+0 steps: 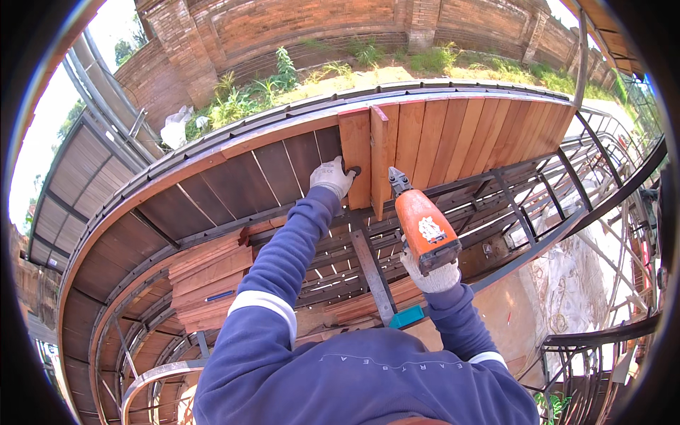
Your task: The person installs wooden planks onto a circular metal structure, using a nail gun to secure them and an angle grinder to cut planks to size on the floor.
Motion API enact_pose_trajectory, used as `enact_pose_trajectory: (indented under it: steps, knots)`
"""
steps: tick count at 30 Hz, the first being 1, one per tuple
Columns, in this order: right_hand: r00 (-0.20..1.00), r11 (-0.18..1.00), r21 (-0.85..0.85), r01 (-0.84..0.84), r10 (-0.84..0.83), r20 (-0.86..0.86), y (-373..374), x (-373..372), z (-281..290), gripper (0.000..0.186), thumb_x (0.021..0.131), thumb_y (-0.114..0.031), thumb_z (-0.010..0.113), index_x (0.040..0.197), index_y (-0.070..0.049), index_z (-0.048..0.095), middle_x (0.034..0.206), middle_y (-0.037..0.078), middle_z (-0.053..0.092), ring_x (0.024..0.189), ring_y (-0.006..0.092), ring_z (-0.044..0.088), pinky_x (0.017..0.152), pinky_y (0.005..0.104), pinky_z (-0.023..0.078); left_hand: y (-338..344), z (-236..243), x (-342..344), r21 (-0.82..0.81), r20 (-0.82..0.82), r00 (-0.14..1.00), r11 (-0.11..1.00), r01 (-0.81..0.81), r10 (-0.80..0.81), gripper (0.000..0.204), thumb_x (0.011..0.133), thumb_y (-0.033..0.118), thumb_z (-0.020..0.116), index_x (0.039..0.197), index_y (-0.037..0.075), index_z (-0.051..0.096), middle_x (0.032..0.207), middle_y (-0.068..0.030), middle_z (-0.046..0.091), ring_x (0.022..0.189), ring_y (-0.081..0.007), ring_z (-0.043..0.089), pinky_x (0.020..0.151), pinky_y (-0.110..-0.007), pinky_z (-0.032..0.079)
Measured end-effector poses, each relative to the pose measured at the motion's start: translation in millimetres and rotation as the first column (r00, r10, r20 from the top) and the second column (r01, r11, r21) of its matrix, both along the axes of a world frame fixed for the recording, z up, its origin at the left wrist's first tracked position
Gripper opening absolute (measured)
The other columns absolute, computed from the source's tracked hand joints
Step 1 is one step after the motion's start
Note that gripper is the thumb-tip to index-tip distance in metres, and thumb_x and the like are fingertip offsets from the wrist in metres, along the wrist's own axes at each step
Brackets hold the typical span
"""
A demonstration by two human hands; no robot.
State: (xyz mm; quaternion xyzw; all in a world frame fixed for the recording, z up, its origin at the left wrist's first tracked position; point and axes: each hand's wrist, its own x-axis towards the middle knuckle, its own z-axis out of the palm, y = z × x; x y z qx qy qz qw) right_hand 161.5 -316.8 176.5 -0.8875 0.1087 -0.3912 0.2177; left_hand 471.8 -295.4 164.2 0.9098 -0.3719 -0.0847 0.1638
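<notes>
My left hand (331, 177), in a white work glove, rests against the left edge of a reddish-brown wooden board (355, 134). Its fingers are curled, and a small dark round thing (355, 171) shows at their tips; I cannot make out what it is. Beside that board a narrower plank (380, 152) stands on edge, against the row of fitted boards (453, 134). My gloved right hand (433, 275) grips an orange nail gun (423, 223) from below, mostly hidden behind its body. The gun's metal nose (399, 178) points toward the boards, just right of the upright plank.
Dark boards (273, 170) line the curved metal frame at left. A stack of loose planks (212, 280) lies below them with a blue pen-like stick (219, 296). A teal object (406, 316) sits by a metal beam (372, 265). Beyond stands a brick wall (319, 32).
</notes>
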Motion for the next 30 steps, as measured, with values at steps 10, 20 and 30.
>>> enact_pose_trajectory:
  steps: [10, 20, 30]
  knots:
    - [0.995, 0.976, 0.205, 0.069, -0.053, -0.080, -34, 105, -7, 0.020, 0.076, -0.019, 0.076, 0.095, -0.014, 0.072, 0.100, 0.007, 0.069, 0.089, 0.0320, 0.066, 0.076, 0.0471, 0.052, -1, 4, 2, 0.018, -0.047, 0.994, 0.995, 0.100, -0.099, 0.055, 0.096, 0.050, 0.059, 0.129, 0.006, 0.058, 0.121, -0.0168, 0.069, 0.116, -0.0322, 0.065, 0.098, -0.044, 0.052]
    - [1.000, 0.919, 0.395, -0.002, -0.001, 0.008, -29, 137, 5, 0.007, 0.074, -0.014, 0.073, 0.078, -0.013, 0.068, 0.084, 0.005, 0.066, 0.081, 0.0281, 0.066, 0.070, 0.0448, 0.052, 3, 0, 5, -0.018, -0.045, 0.992, 0.993, 0.118, -0.119, 0.053, 0.097, 0.051, 0.058, 0.125, 0.006, 0.059, 0.118, -0.0171, 0.070, 0.114, -0.0326, 0.066, 0.096, -0.045, 0.052]
    - [0.995, 0.944, 0.315, 0.100, -0.093, -0.038, -43, 141, -24, 0.023, 0.073, -0.018, 0.078, 0.095, -0.013, 0.071, 0.097, 0.007, 0.068, 0.087, 0.0308, 0.067, 0.075, 0.0480, 0.053, 2, -3, 3, -0.006, -0.030, 0.992, 0.992, 0.122, -0.122, 0.049, 0.096, 0.047, 0.060, 0.123, 0.006, 0.059, 0.115, -0.0165, 0.071, 0.112, -0.0323, 0.067, 0.095, -0.046, 0.052]
